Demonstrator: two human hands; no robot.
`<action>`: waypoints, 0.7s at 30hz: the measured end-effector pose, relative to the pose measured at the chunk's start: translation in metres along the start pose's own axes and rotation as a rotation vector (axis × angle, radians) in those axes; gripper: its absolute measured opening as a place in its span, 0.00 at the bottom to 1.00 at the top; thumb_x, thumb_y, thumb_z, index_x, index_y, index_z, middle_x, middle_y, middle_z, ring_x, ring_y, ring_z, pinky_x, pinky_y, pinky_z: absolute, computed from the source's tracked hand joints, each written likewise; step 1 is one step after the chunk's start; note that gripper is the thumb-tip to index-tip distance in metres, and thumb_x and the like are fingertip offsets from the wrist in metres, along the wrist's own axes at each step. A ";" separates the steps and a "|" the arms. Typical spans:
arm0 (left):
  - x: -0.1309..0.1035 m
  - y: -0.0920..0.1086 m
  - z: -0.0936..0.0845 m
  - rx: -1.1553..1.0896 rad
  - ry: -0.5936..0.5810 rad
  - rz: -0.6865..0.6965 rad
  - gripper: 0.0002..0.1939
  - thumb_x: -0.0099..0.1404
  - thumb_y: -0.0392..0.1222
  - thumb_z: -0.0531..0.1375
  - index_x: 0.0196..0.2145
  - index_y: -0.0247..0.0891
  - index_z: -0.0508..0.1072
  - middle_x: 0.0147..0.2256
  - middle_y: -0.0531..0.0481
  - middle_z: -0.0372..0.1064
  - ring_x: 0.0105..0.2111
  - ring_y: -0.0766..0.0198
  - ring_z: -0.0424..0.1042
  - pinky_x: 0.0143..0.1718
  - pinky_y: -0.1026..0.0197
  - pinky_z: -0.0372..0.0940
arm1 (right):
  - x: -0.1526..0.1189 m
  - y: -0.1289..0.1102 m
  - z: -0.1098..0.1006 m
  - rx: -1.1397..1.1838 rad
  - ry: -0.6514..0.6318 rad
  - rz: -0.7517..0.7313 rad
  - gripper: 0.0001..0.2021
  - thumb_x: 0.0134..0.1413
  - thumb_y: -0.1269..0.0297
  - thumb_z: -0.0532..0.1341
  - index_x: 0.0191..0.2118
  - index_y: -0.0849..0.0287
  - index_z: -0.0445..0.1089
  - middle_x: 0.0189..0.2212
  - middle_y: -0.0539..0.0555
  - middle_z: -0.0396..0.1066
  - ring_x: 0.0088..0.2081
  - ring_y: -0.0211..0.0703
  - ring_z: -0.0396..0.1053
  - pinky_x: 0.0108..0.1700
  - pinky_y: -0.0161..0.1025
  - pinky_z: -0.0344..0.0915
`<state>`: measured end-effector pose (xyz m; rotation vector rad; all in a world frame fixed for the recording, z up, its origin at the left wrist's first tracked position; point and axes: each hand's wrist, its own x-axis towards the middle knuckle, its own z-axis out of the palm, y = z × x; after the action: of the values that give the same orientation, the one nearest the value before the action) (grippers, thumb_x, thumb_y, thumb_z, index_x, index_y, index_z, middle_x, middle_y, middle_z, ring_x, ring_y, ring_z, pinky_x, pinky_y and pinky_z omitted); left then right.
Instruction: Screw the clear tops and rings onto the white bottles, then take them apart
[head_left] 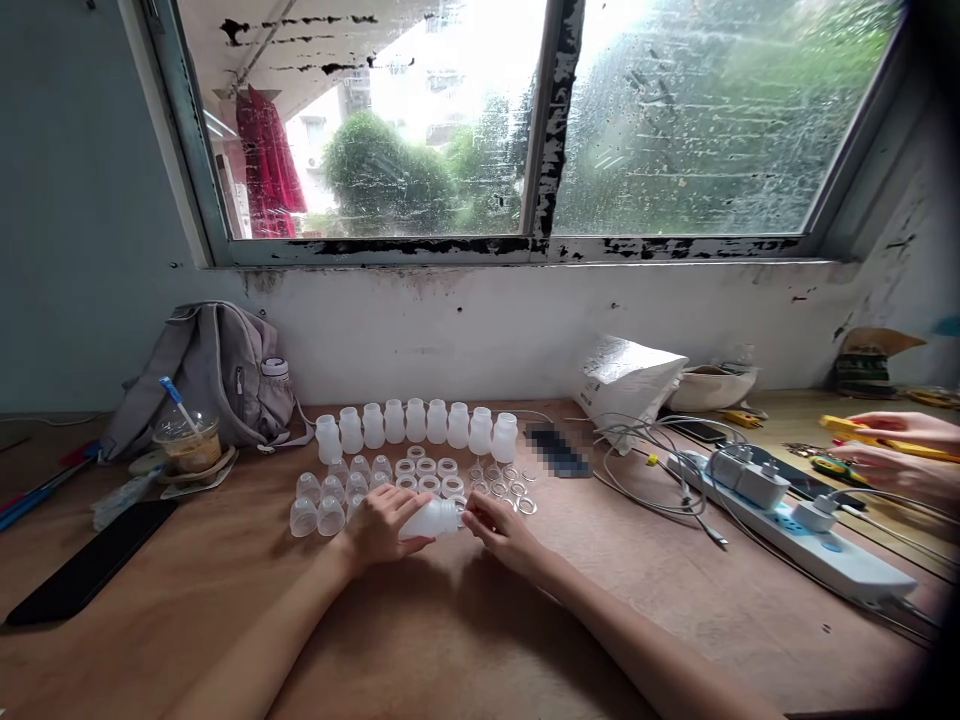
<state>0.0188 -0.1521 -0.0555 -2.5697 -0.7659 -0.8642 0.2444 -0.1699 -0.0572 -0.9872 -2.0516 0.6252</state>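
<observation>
My left hand (380,525) is wrapped round a frosted white plastic bottle (433,518), tilted onto its side with its mouth to the right. At that mouth, my right hand (504,530) has its fingers pinched together; what they hold, perhaps a small ring, is too small to make out. Behind my hands, several matching bottles (415,421) stand upright in a curved row. Clear domed caps (304,518) are grouped beside my left hand. White collar rings (447,467) lie in the middle, and thin shiny rings (518,489) lie near my right hand.
Left are a backpack (217,370), a drink cup (191,440) and a black slab (94,560). Right are a dark pixelated object (559,450), loose cables (645,490) and a power strip (795,540) with chargers. Another person's hands (911,450) hold a yellow tool at far right.
</observation>
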 end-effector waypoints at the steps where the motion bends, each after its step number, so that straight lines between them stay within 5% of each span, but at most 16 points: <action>1: 0.000 0.001 0.000 -0.006 -0.002 -0.001 0.24 0.57 0.54 0.55 0.47 0.37 0.63 0.36 0.46 0.70 0.33 0.60 0.70 0.37 0.58 0.63 | 0.000 0.001 0.001 0.039 -0.004 0.029 0.17 0.56 0.53 0.49 0.23 0.59 0.56 0.18 0.46 0.57 0.20 0.32 0.53 0.23 0.31 0.51; 8: 0.001 0.004 0.002 0.001 -0.002 0.013 0.25 0.58 0.54 0.54 0.48 0.36 0.63 0.36 0.46 0.70 0.33 0.60 0.70 0.37 0.58 0.64 | 0.001 0.005 0.014 0.326 -0.008 0.253 0.24 0.55 0.48 0.46 0.16 0.59 0.52 0.08 0.43 0.47 0.11 0.29 0.44 0.15 0.31 0.42; 13: 0.000 0.005 0.002 -0.024 -0.045 -0.025 0.26 0.57 0.55 0.53 0.47 0.36 0.64 0.34 0.45 0.70 0.32 0.60 0.70 0.34 0.58 0.64 | 0.003 0.004 0.007 0.163 -0.034 0.202 0.24 0.56 0.49 0.45 0.15 0.59 0.54 0.10 0.44 0.50 0.13 0.30 0.49 0.17 0.31 0.47; 17: 0.000 0.005 0.002 -0.034 -0.054 -0.065 0.26 0.56 0.56 0.54 0.47 0.36 0.64 0.33 0.46 0.70 0.31 0.60 0.70 0.33 0.58 0.64 | 0.000 0.000 -0.002 -0.107 0.001 0.016 0.13 0.51 0.53 0.55 0.36 0.58 0.64 0.25 0.50 0.66 0.24 0.36 0.62 0.26 0.32 0.59; 21: 0.001 0.007 0.003 -0.040 -0.044 -0.063 0.26 0.56 0.56 0.54 0.46 0.36 0.64 0.32 0.46 0.70 0.30 0.60 0.70 0.32 0.59 0.64 | -0.004 0.001 -0.001 -0.165 -0.053 -0.121 0.23 0.46 0.58 0.61 0.50 0.53 0.58 0.43 0.56 0.66 0.40 0.44 0.65 0.35 0.35 0.62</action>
<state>0.0248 -0.1566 -0.0579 -2.6202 -0.8544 -0.8519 0.2471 -0.1728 -0.0591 -0.9394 -2.2199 0.4282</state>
